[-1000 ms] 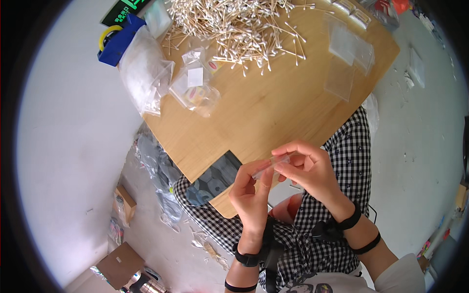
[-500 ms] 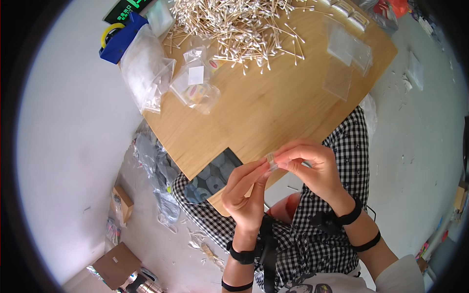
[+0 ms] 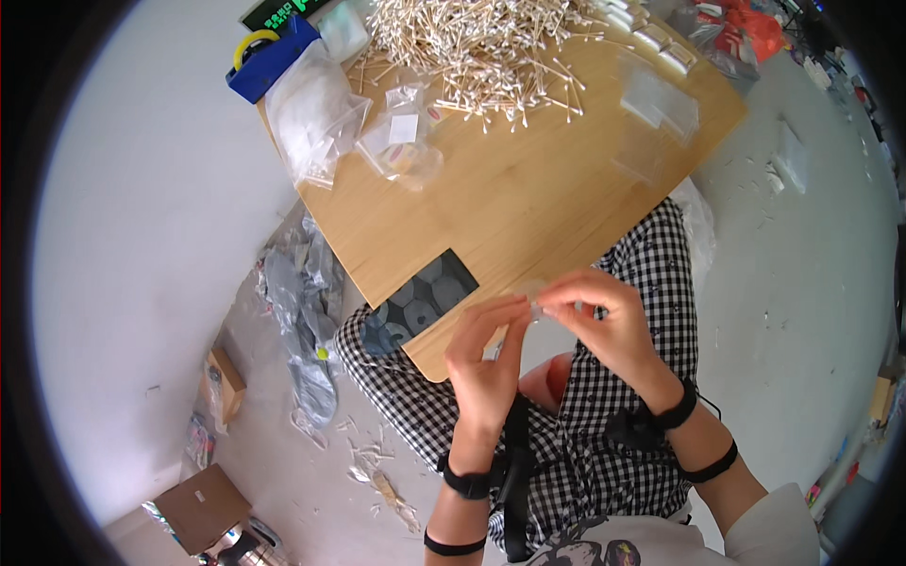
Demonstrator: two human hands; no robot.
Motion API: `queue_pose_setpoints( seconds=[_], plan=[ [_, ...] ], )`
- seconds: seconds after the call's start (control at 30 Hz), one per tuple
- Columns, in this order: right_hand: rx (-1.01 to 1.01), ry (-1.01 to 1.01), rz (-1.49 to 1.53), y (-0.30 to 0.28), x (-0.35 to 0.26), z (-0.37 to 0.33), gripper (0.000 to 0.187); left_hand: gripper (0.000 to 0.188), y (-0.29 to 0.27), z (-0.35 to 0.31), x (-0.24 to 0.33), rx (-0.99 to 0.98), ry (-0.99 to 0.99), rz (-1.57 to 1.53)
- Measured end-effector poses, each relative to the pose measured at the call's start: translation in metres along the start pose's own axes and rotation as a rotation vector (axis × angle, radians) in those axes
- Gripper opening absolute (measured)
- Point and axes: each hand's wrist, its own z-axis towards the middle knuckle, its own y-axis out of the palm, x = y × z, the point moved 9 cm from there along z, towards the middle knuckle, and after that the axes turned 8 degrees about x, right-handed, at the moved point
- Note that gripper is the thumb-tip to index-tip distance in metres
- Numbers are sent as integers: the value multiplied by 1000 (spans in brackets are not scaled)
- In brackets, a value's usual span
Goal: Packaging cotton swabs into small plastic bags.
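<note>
Both hands meet above the desk [image 3: 528, 217] edge, left hand [image 3: 486, 363] and right hand [image 3: 604, 316] pinching 1 small clear bag [image 3: 533, 300] between their fingertips, swab pile [image 3: 481, 52] far ahead.

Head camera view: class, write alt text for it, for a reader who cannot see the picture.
Seen from above, a seated person's left hand and right hand pinch a small clear bag between them at the near edge of a wooden table. A heap of cotton swabs and more clear bags lie at the far side.
</note>
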Motion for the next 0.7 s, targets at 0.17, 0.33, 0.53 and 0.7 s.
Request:
queue_pose_setpoints(
  seconds=[0.17,0.33,0.53,0.7],
  plan=[
    [-204,-42,-77,1,-47,-33,13,9,-24,-29,44,-172,73,90],
    [-390,205,215,7,-55,-68,50,5,-50,-68,22,-93,-469,-474],
    [-412,281,133,9,-56,-92,39,7,-74,-88,17,44,-455,-457],
    [-381,63,-7,2,-77,-90,38,9,-77,-92,26,17,-365,-421]
  ],
)
